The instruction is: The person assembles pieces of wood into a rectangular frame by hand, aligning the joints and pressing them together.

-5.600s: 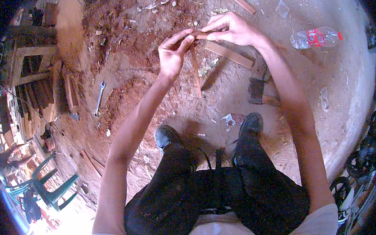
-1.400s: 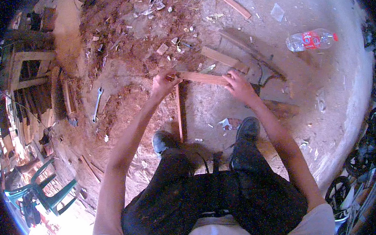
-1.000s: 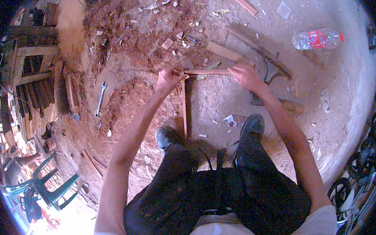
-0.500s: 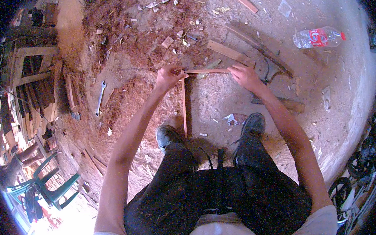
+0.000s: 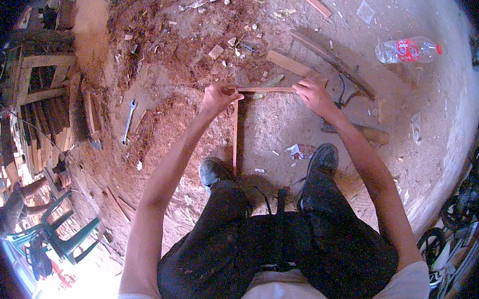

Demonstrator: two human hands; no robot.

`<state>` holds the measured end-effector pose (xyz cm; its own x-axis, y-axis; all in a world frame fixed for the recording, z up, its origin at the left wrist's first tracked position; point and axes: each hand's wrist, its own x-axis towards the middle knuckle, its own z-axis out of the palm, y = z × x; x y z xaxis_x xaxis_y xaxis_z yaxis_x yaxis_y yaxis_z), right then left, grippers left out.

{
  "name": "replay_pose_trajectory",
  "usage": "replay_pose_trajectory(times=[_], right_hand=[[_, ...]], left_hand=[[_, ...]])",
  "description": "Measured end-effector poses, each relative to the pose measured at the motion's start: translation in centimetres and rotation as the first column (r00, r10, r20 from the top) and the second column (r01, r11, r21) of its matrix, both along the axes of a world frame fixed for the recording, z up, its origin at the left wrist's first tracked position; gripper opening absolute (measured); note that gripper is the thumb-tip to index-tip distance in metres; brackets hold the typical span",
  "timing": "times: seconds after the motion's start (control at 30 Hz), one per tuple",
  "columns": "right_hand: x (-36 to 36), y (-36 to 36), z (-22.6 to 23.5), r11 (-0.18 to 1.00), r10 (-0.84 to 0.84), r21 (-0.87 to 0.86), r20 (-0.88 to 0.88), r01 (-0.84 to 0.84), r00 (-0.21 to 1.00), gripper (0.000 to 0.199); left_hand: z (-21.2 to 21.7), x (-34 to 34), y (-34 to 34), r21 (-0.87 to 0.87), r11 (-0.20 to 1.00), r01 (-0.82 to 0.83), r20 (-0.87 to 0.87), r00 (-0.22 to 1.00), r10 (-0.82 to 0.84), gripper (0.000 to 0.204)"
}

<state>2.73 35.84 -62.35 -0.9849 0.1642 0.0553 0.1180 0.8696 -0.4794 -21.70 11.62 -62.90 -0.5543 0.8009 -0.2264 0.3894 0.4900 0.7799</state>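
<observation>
Two thin wooden strips meet at a corner in front of me. One wooden strip (image 5: 269, 89) runs crosswise between my hands; the other wooden strip (image 5: 235, 136) stretches from that corner back toward my left shoe. My left hand (image 5: 218, 99) is closed at the corner, its fingers pinching where the strips meet. Around the crosswise strip's right end, the fingers of my right hand (image 5: 311, 94) are closed. Whether the strips are fastened together cannot be made out.
A wrench (image 5: 129, 122) lies on the dirt floor to the left. Beyond my right hand are wooden boards (image 5: 292, 64) and a plastic bottle (image 5: 408, 50) with a red label. Green plastic chairs (image 5: 64, 237) and stacked timber (image 5: 50, 106) stand at the left.
The lengthwise strip's near end has swung slightly left, toward my left shoe. Both hands keep their hold, shifted a touch to the right in the picture.
</observation>
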Motion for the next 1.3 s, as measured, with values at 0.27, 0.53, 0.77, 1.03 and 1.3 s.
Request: replay_pose_trajectory(times=[0.27,0.53,0.77,1.03,1.3], right_hand=[[-0.2,0.4,-0.8,1.000,-0.019,0.000,-0.044,0.019,0.999,0.028],[-0.1,0.3,-1.0,0.997,-0.034,0.061,-0.056,0.037,0.998,0.027],[0.0,0.4,-0.7,0.992,-0.060,0.102,-0.082,0.068,0.995,0.026],[1.2,0.2,-1.4,0.983,-0.041,0.171,-0.124,0.062,0.991,0.024],[-0.6,-0.1,-0.1,0.992,-0.006,0.126,-0.190,0.031,0.982,0.018]], left_hand=[[0.2,0.2,0.2,-0.026,1.000,0.001,0.033,0.999,0.000,0.050],[0.6,0.2,0.3,-0.082,0.996,0.041,0.032,0.999,-0.039,0.055],[0.4,0.2,0.1,-0.023,0.995,0.098,-0.068,0.993,-0.100,0.060],[1.2,1.6,0.8,-0.082,0.996,0.048,-0.039,0.998,-0.051,0.043],[0.5,0.3,-0.2,0.183,0.983,-0.012,0.233,0.972,-0.032,0.029]])
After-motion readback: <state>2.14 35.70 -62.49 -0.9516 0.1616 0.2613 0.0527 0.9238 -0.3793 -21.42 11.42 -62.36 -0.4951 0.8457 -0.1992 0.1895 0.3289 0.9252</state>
